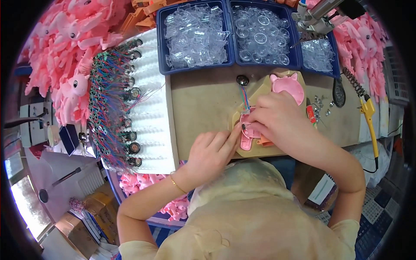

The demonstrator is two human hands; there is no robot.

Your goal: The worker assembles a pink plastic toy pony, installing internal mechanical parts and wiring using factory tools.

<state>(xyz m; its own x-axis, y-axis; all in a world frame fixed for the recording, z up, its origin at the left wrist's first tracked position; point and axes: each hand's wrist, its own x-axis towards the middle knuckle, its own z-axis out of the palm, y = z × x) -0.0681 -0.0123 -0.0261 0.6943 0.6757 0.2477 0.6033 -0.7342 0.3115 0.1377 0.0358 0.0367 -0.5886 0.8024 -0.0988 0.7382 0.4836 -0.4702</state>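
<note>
A pink plastic toy shell half (246, 142) lies open side up in a tan fixture (264, 150) on the bench. The fingertips of my left hand (211, 152) are pressed together against the shell's left edge, gripping it. Over the same shell, my right hand (281, 116) is closed in a pinch; what sits between its fingertips is hidden. Blue and red wires (245, 97) run from the shell to a small round black speaker (242, 80) on the bench. A rounder pink shell with two ears (288, 86) rests at the fixture's far end, beyond my right hand.
Blue bins (229, 67) of clear plastic parts line the back. Wired circuit boards with speakers (115, 110) cover a white foam tray (157, 143) at left. Small metal parts (318, 106) and a yellow coil-corded power screwdriver (368, 113) are at right. Pink toys (71, 84) are heaped at far left.
</note>
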